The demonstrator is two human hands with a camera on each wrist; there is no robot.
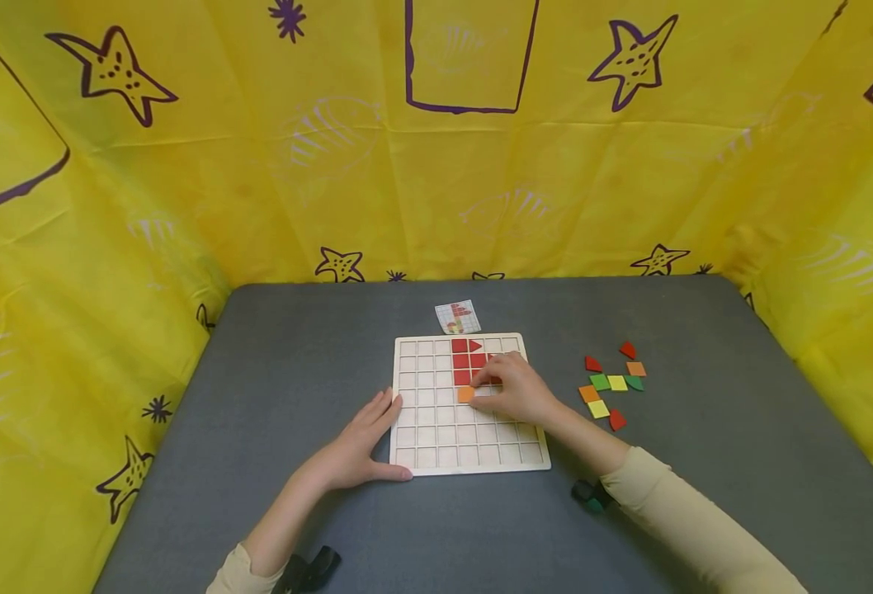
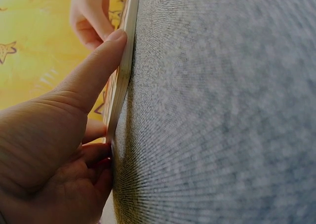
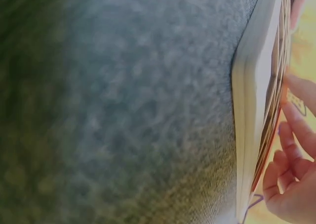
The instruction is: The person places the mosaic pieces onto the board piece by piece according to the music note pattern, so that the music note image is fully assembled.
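Note:
A pale wooden grid board [image 1: 425, 433] lies on the table. My left hand [image 1: 358, 454] rests along its left edge, thumb at the near left corner; the left wrist view shows the thumb [image 2: 94, 70] extended against the rim. Between thumb and index finger, my right hand [image 1: 514, 389] pinches an orange square tile [image 1: 466, 394] at a cell near the board's middle. Just beyond it, red square tiles [image 1: 460, 360] form a column, with more red pieces [image 1: 475, 346] beside them, partly covered by the right hand. In the right wrist view, its fingers [image 3: 298, 130] are over the board.
A small printed card [image 1: 457, 317] with a coloured grid picture lies behind the board. To the right are loose red, orange, yellow [image 1: 618, 383] and green tiles on the grey table [image 1: 318, 346]. Yellow patterned cloth [image 1: 436, 190] hangs around the back and sides.

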